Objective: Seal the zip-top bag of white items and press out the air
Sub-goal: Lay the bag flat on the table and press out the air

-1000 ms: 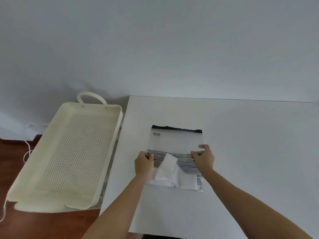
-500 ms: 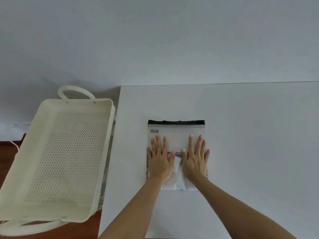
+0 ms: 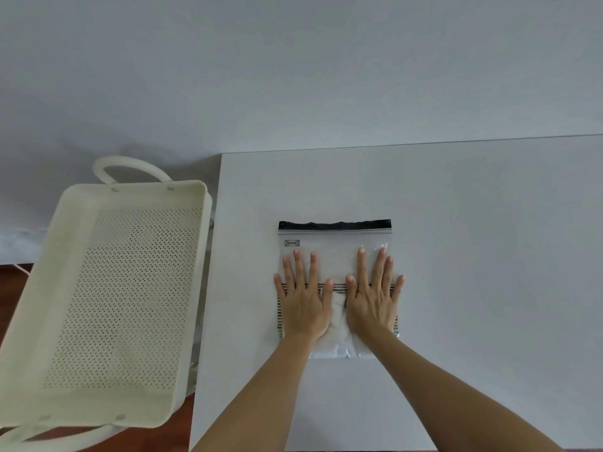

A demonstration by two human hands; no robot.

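Observation:
A clear zip-top bag [image 3: 332, 247] with a black zip strip along its far edge and thin black stripes across its middle lies flat on the white table [image 3: 473, 256]. White items [image 3: 337, 324] show inside it between and below my hands. My left hand [image 3: 303, 298] lies palm-down on the bag's left half, fingers spread toward the zip. My right hand [image 3: 373, 295] lies palm-down on the right half the same way. Neither hand grips anything. The zip strip looks slightly wavy; whether it is sealed I cannot tell.
A cream perforated basket [image 3: 58, 321] with loop handles stands left of the table, close to its left edge. The wall rises right behind the table's far edge. Wooden floor shows under the basket.
One second ago both hands pinched the bag's side edges. They then laid flat on it, and since half a second ago they have slid slightly apart and toward the zip.

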